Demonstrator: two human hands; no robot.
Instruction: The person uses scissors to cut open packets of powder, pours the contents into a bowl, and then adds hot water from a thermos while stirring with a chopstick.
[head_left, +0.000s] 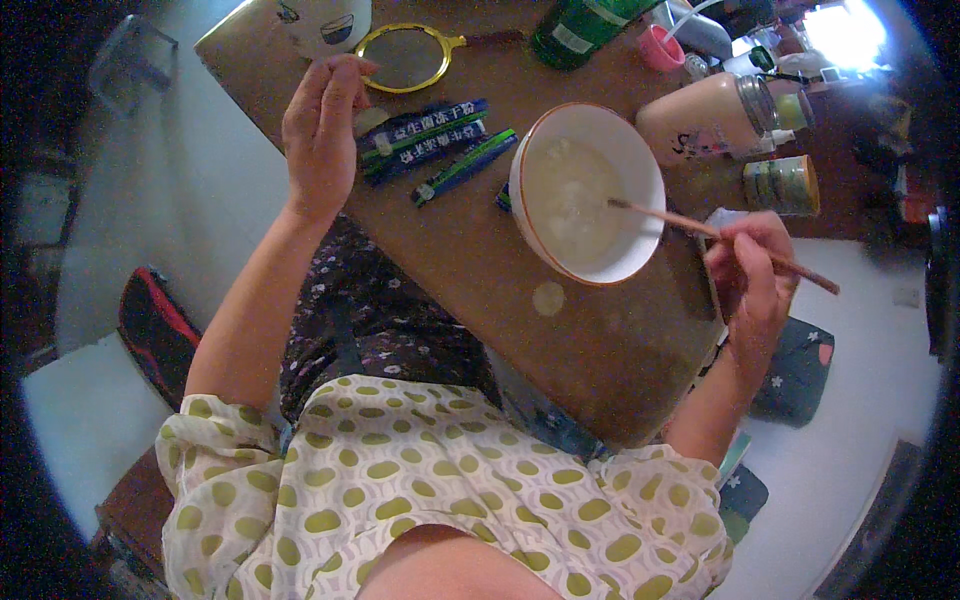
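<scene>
A white ceramic bowl (637, 180) with a brown rim stands on the brown table (465, 247), holding a pale cloudy liquid (574, 214). Between the fingers of my right hand (754, 270) is a thin wooden stick, perhaps a brush or chopstick (675, 219), with its far end over the liquid inside the bowl. My left hand (322, 135) is at the table's left edge, fingers together and bent, near a yellow-framed hand mirror (442, 60); whether it holds anything cannot be seen. Several dark blue and green stick packets (461, 166) lie between my left hand and the bowl.
Right of the bowl lies a large jar (694, 124) with a pinkish surface, near a small yellow-lidded jar (780, 184). A green container (577, 34) and a pink cup (660, 49) are at the back. A white item with a printed bowl drawing (322, 22) sits at the back left corner.
</scene>
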